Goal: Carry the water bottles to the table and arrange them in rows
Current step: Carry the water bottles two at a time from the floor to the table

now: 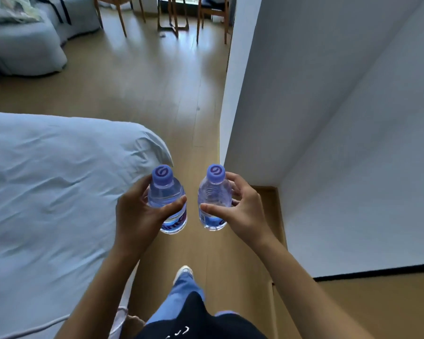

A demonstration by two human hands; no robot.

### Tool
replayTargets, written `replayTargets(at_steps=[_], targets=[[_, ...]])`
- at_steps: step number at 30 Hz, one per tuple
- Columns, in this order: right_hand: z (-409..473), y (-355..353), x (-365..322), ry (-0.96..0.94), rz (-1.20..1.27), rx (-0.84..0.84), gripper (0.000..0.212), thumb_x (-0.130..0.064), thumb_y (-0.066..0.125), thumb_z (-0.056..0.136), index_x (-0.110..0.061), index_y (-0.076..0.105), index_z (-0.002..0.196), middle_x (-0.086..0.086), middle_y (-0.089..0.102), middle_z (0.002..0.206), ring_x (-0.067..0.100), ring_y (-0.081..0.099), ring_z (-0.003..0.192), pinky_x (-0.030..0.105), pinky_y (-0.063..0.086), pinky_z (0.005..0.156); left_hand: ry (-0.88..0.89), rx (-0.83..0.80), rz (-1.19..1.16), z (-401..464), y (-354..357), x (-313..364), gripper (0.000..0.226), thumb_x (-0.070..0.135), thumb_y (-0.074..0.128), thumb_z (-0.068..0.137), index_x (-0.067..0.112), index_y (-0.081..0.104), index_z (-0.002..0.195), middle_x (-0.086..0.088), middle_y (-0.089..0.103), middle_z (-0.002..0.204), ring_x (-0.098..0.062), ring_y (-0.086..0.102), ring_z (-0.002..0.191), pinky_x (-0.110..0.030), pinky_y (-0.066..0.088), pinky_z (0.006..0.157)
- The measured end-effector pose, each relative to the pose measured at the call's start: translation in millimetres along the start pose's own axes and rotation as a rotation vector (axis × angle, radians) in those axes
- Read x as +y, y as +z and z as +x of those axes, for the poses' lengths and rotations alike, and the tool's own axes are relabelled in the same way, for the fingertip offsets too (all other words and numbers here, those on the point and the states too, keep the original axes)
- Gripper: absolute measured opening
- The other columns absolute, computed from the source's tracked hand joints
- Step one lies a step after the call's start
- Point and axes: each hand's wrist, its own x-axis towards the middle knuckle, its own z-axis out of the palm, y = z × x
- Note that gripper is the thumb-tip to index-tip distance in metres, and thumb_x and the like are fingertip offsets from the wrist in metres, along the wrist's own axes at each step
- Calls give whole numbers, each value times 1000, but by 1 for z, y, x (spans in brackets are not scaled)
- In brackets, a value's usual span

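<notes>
A dark top and jeans are seen lowest; above them, one water bottle [167, 201] is gripped upright in the left hand [138, 211] and another bottle [214, 199] in the right hand [242, 211], between bed [47, 192] and wall [328, 118]. No table top is seen, so carrying is judged underway and arranging undone.

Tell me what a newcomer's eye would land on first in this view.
First, the two water bottles with purple caps held upright mid-frame: the left hand grips the left bottle, the right hand grips the right bottle. Next, the pale blue bed filling the left side, and the white wall on the right.
</notes>
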Motion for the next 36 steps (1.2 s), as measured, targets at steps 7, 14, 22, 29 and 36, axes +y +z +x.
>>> replayTargets(at_steps=[7,14,22,29,36], targets=[[156,20,-11,54,39,75,68,-25,92,66,-24,59,125,-7,71,113,7,69,100,25,57,88,71,-84,64,170,2,-28,55,40,84,61,18,67,109,6,73,95,-8,71,80,-14,55,71],[324,37,7,112,89,88,69,-22,93,65,-24,59,125,-8,70,113,4,67,100,18,54,84,82,-124,51,335,40,-71,53,36,84,62,16,67,109,4,74,96,-3,70,82,-11,53,70],[543,43,3,62,93,108,64,-30,93,64,-35,59,118,-28,68,103,-5,65,99,8,49,76,69,-111,-12,544,82,-102,53,44,85,58,40,64,107,23,73,94,0,71,84,-15,56,72],[704,50,0,46,68,111,64,-32,92,65,-40,57,118,-33,66,103,-3,65,100,12,52,80,60,-113,-13,705,108,-138,55,47,91,55,36,66,103,22,73,84,4,68,72,-7,48,64],[873,71,6,72,48,210,67,-33,92,64,-38,57,121,-26,67,106,-6,63,100,8,50,76,72,-167,15,887,125,-184,48,44,91,58,37,67,99,14,74,80,-4,68,67,-24,55,65]])
